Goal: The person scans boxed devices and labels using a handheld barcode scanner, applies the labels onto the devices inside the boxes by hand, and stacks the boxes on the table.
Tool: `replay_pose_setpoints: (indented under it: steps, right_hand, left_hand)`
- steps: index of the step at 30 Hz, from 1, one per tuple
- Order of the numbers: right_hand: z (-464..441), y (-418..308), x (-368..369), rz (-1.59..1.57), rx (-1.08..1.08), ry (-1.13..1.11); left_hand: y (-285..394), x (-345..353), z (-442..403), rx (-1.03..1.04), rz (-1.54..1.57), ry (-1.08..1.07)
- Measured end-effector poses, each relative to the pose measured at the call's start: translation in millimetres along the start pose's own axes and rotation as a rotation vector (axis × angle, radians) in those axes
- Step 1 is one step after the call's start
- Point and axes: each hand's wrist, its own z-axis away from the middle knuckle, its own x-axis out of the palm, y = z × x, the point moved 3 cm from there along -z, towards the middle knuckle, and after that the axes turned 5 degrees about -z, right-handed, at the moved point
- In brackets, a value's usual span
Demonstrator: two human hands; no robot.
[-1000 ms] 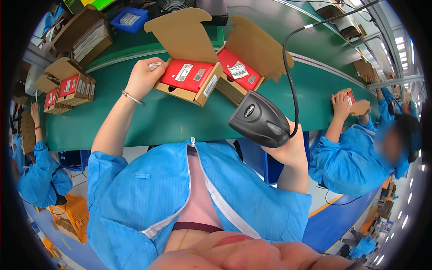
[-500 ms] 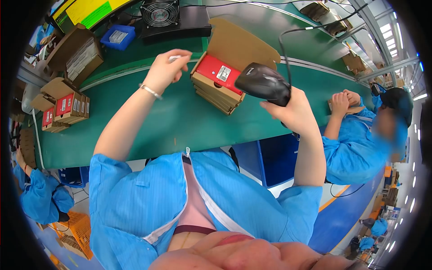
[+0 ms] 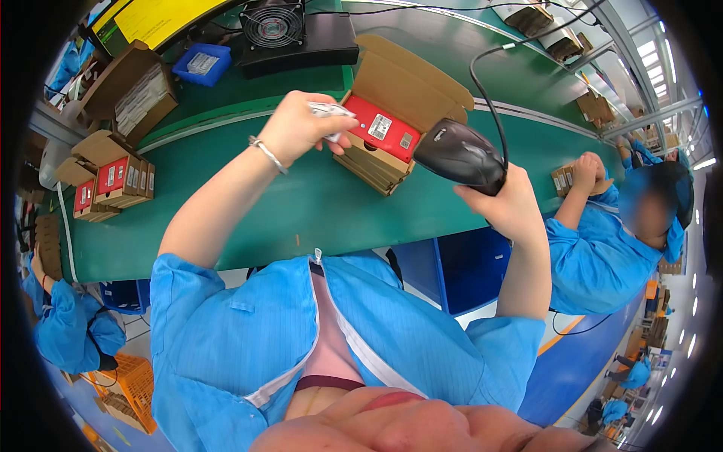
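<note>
Between the fingers of my left hand (image 3: 299,126) is a small whitish, crinkled packet (image 3: 332,114); its exact kind is unclear. The packet hovers at the left edge of an open cardboard box (image 3: 413,69), whose lid stands up at the back. Inside lies a flat red item (image 3: 393,136) with printed white labels. This box tops a stack of similar cardboard boxes (image 3: 370,172). My right hand (image 3: 512,202) grips a black barcode scanner (image 3: 461,156) by its handle, its head just right of the red item and its cable rising behind.
On the green table (image 3: 226,218), smaller boxes with red contents (image 3: 113,177) stand left. Behind them are a carton of pale packets (image 3: 139,105), a blue tray (image 3: 203,64) and a fan (image 3: 273,26). A co-worker (image 3: 602,248) sits right; a blue bin (image 3: 471,267) is below the edge.
My left hand has moved right toward the open box, and the packet in it now shows more. The scanner in my right hand has shifted slightly right and down. The screen's green band is gone.
</note>
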Motion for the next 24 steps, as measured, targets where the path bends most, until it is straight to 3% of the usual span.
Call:
replay_pose_setpoints:
  steps: [5, 7, 8, 11, 12, 15, 17, 18, 21, 22, 24]
  right_hand:
    - [20.4, -2.0, -4.1, -0.059, -0.026, 0.062]
    - [20.8, 0.1, -3.6, -0.049, -0.045, 0.07]
    - [19.6, -0.2, -2.9, -0.04, -0.069, 0.067]
    - [13.6, -3.8, -0.4, -0.024, -0.016, 0.029]
    - [10.1, -3.7, 1.3, -0.023, -0.021, 0.026]
    - [-2.5, -6.9, 5.4, -0.046, -0.069, 0.008]
    - [-11.1, -8.3, 7.8, -0.073, 0.127, -0.107]
    - [-15.8, -6.9, 8.3, -0.076, 0.121, -0.109]
    - [-26.0, 1.0, 13.7, -0.074, 0.085, -0.138]
    - [-26.9, 2.9, 15.1, -0.078, 0.077, -0.15]
    - [-29.6, 8.1, 16.6, -0.119, 0.047, -0.14]
  left_hand:
    - [11.8, 31.0, -23.6, 0.026, -0.375, -0.041]
    - [21.2, 42.2, -31.3, 0.33, -0.967, 0.143]
    - [20.4, 45.3, -36.0, 0.272, -1.042, 0.073]
    - [16.7, 50.1, -38.4, 0.33, -1.163, 0.138]
    - [16.7, 47.6, -36.4, 0.329, -1.163, 0.143]
    - [11.5, 17.4, -21.3, 0.475, -0.952, 0.437]
    - [0.2, -8.0, -5.8, 0.346, -0.671, 0.411]
    - [-9.9, -17.6, 0.6, 0.266, -0.5, 0.357]
    - [-88.6, -33.6, -4.3, 0.275, -0.35, 0.301]
    - [-88.9, -28.9, 2.3, 0.145, -0.431, 0.214]
    - [-113.9, -15.7, -4.3, 0.18, -0.465, 0.177]
